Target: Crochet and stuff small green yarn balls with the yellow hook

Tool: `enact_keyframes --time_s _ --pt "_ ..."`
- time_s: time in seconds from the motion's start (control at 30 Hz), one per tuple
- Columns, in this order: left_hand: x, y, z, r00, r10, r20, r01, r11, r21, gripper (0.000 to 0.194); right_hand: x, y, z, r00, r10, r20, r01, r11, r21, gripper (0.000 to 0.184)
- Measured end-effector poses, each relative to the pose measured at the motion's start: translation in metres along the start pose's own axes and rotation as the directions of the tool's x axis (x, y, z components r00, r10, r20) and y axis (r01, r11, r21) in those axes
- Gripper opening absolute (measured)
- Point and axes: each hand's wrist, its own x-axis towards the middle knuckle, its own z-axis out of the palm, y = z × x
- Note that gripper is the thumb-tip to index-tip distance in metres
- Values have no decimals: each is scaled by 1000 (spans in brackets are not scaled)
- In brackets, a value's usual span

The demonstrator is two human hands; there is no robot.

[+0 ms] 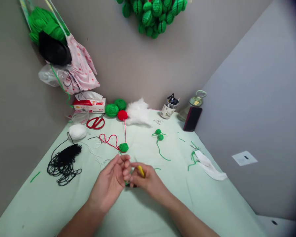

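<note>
My left hand (113, 179) is palm up over the front middle of the table, its fingers curled in toward the other hand. What those fingers hold is mostly hidden. My right hand (148, 181) is closed on a yellow-handled crochet hook (140, 171), and its fingertips meet the left ones. A bit of green and black yarn work (131, 186) peeks out beneath the joined fingers. Just beyond the hands lies a small green yarn ball (123, 147), with red yarn (125, 131) running beside it to a red ball (122, 115).
Black yarn (64, 161), a white yarn ball (77, 132) and red-handled scissors (95, 123) lie left. Green balls (111, 110), white stuffing (139, 112) and a tissue box (90, 105) line the back. Two green pieces (160, 137), a phone (192, 119) and white cloth (209, 166) are right.
</note>
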Motion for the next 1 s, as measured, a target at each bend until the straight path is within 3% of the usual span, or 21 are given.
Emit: enact_keyframes --time_s 0.07,0.2,0.3,0.37,0.43,0.53,0.7,0.77,0.83,0.9,1.0 --pt "1 -3 -1 998 -55 30 54 998 34 18 0 1 3 999 15 39 -14 1000 -19 28" --pt "5 -6 -5 995 -75 66 65 988 140 23 -1 -7 -12 995 96 -1 -96 995 -31 38" --pt "9 -8 -12 996 -50 72 22 937 348 32 -1 -14 -28 998 54 -24 -55 997 -59 47" --pt "13 -11 -20 996 -24 92 -32 823 567 38 -1 -15 -34 994 -55 -93 44 993 -113 45" --pt "17 -15 -28 987 -34 157 -99 639 763 44 -2 -15 -37 974 -149 -172 124 981 -149 41" --pt "21 -20 -36 969 9 246 -229 401 887 44 -6 -14 -37 958 -174 -229 159 984 -84 38" --pt "25 -17 -35 972 55 228 -233 342 910 35 -8 -19 -36 995 -56 -78 78 946 316 42" --pt "26 -8 -32 966 143 213 -249 314 916 22 -6 -20 -35 998 -8 -68 34 919 392 41" --pt "28 4 -27 916 356 183 -287 265 921 3 -3 -20 -35 994 35 -103 12 907 421 41" --pt "30 19 -20 854 497 155 -296 218 930 19 -2 -19 -35 989 69 -128 -7 902 432 41" --pt "38 39 -11 834 455 313 -376 54 925 24 -3 -18 -34 987 98 -128 -34 901 433 40"
